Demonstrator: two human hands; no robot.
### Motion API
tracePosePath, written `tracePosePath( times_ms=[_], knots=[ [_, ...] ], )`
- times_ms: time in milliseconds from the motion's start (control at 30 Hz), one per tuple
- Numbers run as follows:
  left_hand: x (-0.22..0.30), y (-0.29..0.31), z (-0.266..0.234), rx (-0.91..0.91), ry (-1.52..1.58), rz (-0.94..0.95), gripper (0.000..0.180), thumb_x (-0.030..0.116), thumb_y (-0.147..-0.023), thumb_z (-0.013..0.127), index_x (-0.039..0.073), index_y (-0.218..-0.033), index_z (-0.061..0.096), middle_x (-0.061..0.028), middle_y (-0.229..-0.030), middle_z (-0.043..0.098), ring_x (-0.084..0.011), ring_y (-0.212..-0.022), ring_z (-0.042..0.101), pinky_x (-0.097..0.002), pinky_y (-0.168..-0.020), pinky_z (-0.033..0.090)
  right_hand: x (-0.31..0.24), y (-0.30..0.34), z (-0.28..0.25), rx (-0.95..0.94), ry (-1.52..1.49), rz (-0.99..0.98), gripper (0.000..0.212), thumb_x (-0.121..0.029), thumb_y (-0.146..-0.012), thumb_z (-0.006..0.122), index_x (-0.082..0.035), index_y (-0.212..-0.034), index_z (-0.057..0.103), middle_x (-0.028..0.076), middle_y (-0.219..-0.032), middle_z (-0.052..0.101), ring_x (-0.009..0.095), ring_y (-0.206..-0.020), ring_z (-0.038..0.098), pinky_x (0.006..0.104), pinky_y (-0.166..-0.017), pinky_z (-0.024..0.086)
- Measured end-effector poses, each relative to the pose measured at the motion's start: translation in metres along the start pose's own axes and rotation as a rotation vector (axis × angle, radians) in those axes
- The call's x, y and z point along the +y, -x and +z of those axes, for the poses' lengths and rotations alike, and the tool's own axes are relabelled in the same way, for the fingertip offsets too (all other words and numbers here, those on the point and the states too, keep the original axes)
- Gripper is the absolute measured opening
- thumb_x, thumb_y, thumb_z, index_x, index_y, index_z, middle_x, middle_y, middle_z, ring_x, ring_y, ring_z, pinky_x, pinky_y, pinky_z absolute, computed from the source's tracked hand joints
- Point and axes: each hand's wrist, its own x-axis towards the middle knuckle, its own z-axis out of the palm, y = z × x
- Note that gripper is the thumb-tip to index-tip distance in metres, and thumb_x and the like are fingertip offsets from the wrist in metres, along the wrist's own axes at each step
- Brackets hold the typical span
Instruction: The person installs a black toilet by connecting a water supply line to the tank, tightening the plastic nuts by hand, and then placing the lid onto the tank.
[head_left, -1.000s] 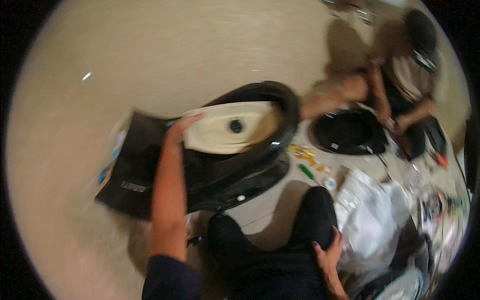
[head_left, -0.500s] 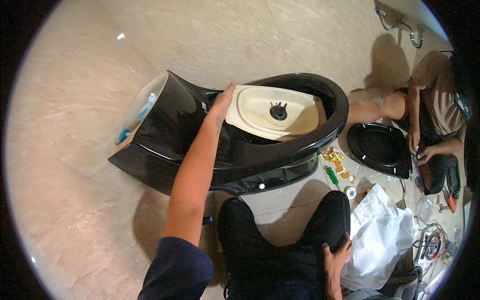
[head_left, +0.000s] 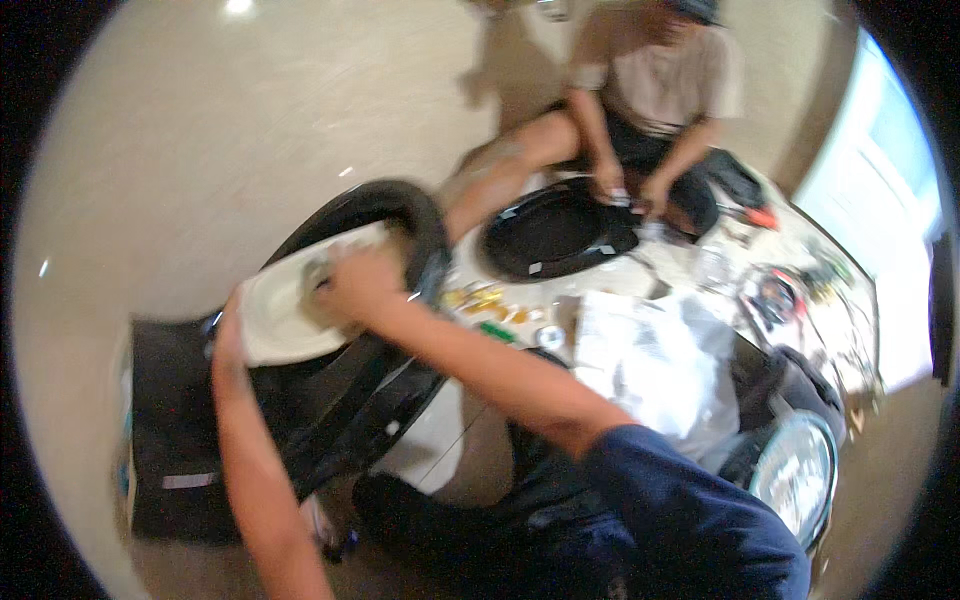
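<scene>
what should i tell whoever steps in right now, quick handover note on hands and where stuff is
Left hand: on the near edge of the black toilet, which lies on its side on the floor.
Right hand: reached across onto the cream underside, over its opening; blur hides any grip.
Small brass and green fittings lie loose beside the bowl, white plastic bag next to them.
A co-worker handles the black seat.
Fittings look not yet mounted.

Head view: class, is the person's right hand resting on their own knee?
No. The right hand is stretched out onto the cream underside of the black toilet lying on the floor.
</scene>
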Motion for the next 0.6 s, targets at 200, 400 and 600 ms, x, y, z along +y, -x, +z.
tracePosePath(
  times_ms=[200,400,600],
  knots=[
    [-0.013,0.104,-0.085,0.488,-0.295,-0.123,0.058,0.047,-0.096,0.040,0.001,-0.131,0.050,-0.0161,-0.131,0.053,-0.0276,-0.118,0.052,-0.0407,-0.103,0.039,-0.068,0.025,0.082,-0.406,-0.300,-0.163,0.032,-0.030,-0.069,0.069,-0.009,-0.093,0.069,0.015,-0.096,0.067,0.034,-0.085,0.065,0.0489,-0.076,0.050],
    [0.008,0.076,-0.028,0.745,-0.611,-0.346,0.078,0.064,-0.090,0.040,0.000,-0.136,0.044,-0.0201,-0.145,0.037,-0.0309,-0.135,0.034,-0.0415,-0.111,0.025,-0.054,-0.001,0.065,-0.504,-0.013,-0.159,0.064,-0.037,-0.064,0.081,0.000,-0.114,0.063,0.021,-0.107,0.066,0.031,-0.094,0.065,0.0370,-0.084,0.050],
    [-0.011,0.047,-0.021,0.519,-0.679,-0.368,0.085,0.065,-0.077,0.061,-0.001,-0.129,0.053,-0.0188,-0.133,0.052,-0.0284,-0.121,0.050,-0.0388,-0.102,0.038,-0.034,-0.035,0.091,-0.641,0.134,-0.322,0.058,-0.038,-0.063,0.082,-0.006,-0.109,0.067,0.016,-0.101,0.069,0.029,-0.094,0.066,0.0385,-0.083,0.051]
  ],
)
